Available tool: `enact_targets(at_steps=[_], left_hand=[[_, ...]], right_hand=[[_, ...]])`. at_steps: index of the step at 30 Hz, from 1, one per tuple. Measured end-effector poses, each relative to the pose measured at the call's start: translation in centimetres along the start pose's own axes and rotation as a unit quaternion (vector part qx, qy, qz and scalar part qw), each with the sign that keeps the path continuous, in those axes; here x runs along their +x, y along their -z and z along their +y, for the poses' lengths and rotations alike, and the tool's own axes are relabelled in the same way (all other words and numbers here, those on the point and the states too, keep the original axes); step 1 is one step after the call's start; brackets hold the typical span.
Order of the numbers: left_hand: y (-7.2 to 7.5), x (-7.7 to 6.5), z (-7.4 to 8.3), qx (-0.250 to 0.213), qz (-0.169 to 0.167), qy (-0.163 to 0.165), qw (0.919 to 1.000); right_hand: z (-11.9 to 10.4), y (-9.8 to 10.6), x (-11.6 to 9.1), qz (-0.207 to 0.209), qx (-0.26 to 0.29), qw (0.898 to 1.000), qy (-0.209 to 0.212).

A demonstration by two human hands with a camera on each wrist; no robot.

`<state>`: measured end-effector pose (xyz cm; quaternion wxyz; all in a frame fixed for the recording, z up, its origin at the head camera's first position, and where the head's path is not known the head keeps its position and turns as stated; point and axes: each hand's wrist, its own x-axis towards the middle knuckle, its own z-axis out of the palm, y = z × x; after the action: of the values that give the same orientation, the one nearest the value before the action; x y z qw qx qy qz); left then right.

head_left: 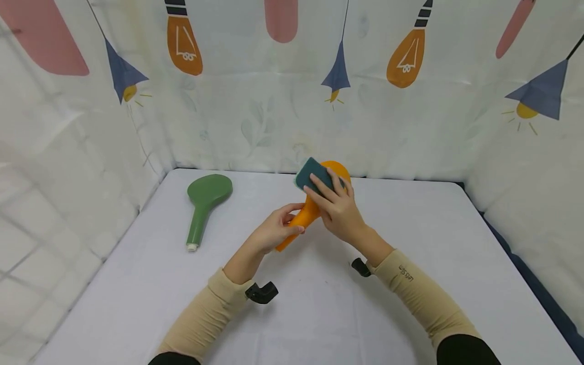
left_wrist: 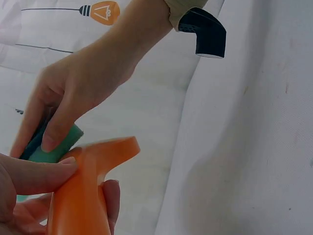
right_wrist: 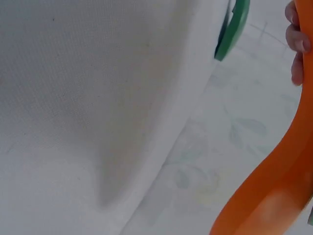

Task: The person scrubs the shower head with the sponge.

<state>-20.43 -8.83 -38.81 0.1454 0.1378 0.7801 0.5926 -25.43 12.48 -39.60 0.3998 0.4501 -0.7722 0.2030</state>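
Note:
My left hand (head_left: 276,228) grips the handle of an orange shower head (head_left: 311,210), which is tilted up to the right over the table. My right hand (head_left: 341,213) holds a sponge (head_left: 313,175) with a dark scouring side and a lighter green foam side against the round head. In the left wrist view, thumb and fingers of the right hand (left_wrist: 83,85) pinch the sponge (left_wrist: 56,152) beside the orange body (left_wrist: 80,200). The right wrist view shows the shower head's curved side (right_wrist: 279,186), with left fingertips (right_wrist: 297,41) around its handle.
A green shower head (head_left: 204,203) with a white handle end lies at the left on the white-covered table (head_left: 301,314). A pale curtain (head_left: 274,116) printed with lamps and bulbs hangs behind the table and along both sides.

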Motion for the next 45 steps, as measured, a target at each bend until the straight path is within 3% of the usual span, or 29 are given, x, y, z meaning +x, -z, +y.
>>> enact_targets(at_steps=[4, 7, 12, 19, 22, 29, 32, 36, 40, 45], left_hand=[[0.0, 0.0, -0.2, 0.027, 0.01, -0.016, 0.9995], [0.0, 0.0, -0.2, 0.049, 0.02, -0.025, 0.9983], [0.0, 0.0, -0.1, 0.071, 0.037, -0.031, 0.9963], [-0.4, 0.0, 0.0, 0.125, 0.061, -0.035, 0.9897], [-0.5, 0.0, -0.2, 0.131, 0.068, -0.031, 0.9885], [-0.6, 0.3, -0.2, 0.152, 0.092, -0.059, 0.9823], [-0.7, 0.3, -0.4, 0.164, 0.108, -0.055, 0.9789], [-1.1, 0.2, -0.5, 0.162, 0.13, -0.063, 0.976], [-1.4, 0.0, -0.5, 0.156, 0.146, -0.073, 0.9742], [-1.3, -0.3, -0.7, 0.161, 0.149, -0.066, 0.9733]], right_hand=[[-1.2, 0.0, 0.4, -0.037, -0.055, 0.995, 0.073], [-1.5, 0.2, 1.0, -0.056, -0.082, 0.991, 0.093], [-0.6, 1.3, 2.1, -0.054, -0.081, 0.993, 0.062], [1.4, 2.6, 2.5, -0.008, -0.055, 0.998, -0.013], [1.4, 2.6, 2.3, 0.011, -0.047, 0.999, -0.023], [-0.7, 1.0, 1.8, -0.027, -0.08, 0.993, 0.077], [-1.2, 0.6, 1.7, -0.031, -0.091, 0.991, 0.093], [-0.8, 1.1, 2.6, 0.002, -0.076, 0.995, 0.057], [0.7, 2.2, 3.8, 0.039, -0.035, 0.998, -0.018], [2.9, 3.1, 3.6, 0.073, 0.02, 0.99, -0.121]])
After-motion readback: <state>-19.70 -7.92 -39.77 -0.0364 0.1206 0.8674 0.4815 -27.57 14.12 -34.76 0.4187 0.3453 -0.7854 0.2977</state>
